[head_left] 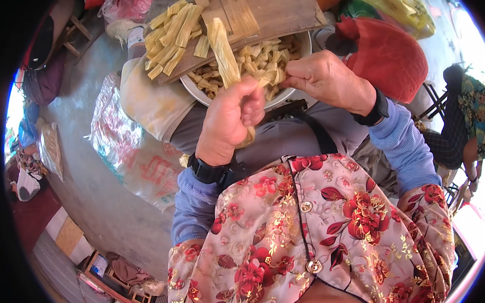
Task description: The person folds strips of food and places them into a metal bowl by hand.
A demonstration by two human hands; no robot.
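Both hands [230, 118] [327, 79] half-hide one pale stalk [222, 50].

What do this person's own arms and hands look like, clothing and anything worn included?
Both hands are bare, no gloves. The left hand and right hand each have a black band at the wrist. Both forearms wear ribbed blue sleeves under a pink floral garment with red flowers and gold flecks.

Single view, worn at head height: faced steeply down the wearer's flowered blouse [325, 236] onto the lap, close range. Metal bowl [288, 96] and wooden board [275, 12] are framed at top; edges are bent by the fisheye.
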